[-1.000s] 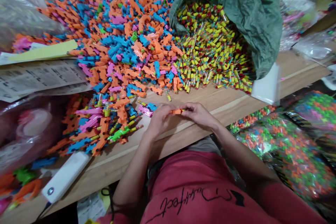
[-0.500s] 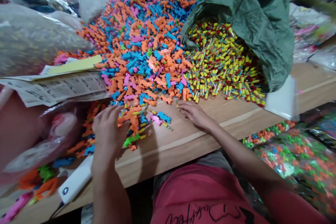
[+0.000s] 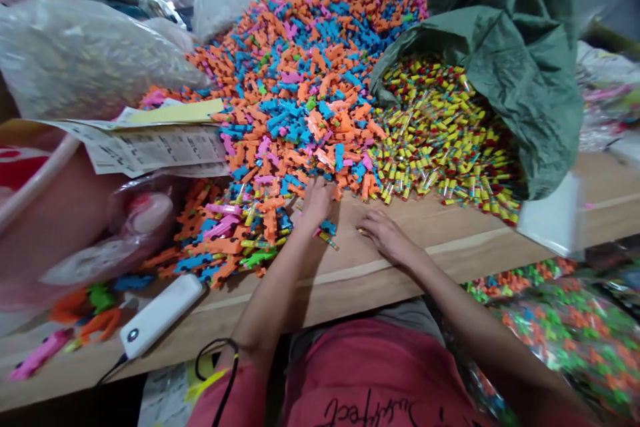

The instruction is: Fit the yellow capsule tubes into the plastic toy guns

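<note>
My left hand reaches to the front edge of a big pile of plastic toy cars, orange, blue and pink. Its fingers extend down onto the pieces, their tips partly hidden. On the bare wood to the right rests my right hand, fingers curled, with a small yellow-ended tube at the fingertips, mostly covered. Under my left wrist lie a blue toy car and a thin yellow tube. Left of that forearm is a smaller heap of toy cars mixed with tubes.
A green sack spills yellow and red tubes at the right. Printed papers, a pink tub and a white power bank with a cable are on the left. Bagged toys lie below the table's right side.
My left hand has moved right, from the small heap to the edge of the big pile. Pink toy cars now show on the small heap. My right hand stays near the same place. The view has shifted.
</note>
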`<state>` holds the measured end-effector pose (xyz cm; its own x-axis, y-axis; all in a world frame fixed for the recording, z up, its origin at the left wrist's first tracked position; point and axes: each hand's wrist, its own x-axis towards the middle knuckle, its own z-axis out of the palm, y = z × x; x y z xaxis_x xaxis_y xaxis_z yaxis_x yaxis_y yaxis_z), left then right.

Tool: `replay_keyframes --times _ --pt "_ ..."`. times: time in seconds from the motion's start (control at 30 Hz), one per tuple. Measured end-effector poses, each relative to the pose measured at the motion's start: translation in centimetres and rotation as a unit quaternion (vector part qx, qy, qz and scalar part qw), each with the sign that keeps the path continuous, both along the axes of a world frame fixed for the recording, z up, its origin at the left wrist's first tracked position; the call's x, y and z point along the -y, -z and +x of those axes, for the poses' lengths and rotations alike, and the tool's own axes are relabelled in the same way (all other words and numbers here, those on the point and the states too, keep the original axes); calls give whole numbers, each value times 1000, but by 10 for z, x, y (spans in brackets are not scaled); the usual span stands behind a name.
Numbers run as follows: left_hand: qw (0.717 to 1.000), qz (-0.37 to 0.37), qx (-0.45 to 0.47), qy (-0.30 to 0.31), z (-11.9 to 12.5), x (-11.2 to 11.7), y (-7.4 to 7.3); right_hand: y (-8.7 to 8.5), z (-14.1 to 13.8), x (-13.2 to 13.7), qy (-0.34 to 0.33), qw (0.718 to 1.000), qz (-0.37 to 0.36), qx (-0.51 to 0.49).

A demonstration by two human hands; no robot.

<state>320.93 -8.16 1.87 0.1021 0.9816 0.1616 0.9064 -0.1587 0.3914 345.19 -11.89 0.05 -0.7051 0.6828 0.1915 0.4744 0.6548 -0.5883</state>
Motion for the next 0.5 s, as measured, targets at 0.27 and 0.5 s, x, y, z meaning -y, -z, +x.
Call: replay_keyframes --times 0.27,0.5 --pt "991 2 129 43 9 33 7 5 -9 5 161 973 -69 -149" --pt "963 20 243 115 26 67 -14 5 -10 12 166 937 -201 -234"
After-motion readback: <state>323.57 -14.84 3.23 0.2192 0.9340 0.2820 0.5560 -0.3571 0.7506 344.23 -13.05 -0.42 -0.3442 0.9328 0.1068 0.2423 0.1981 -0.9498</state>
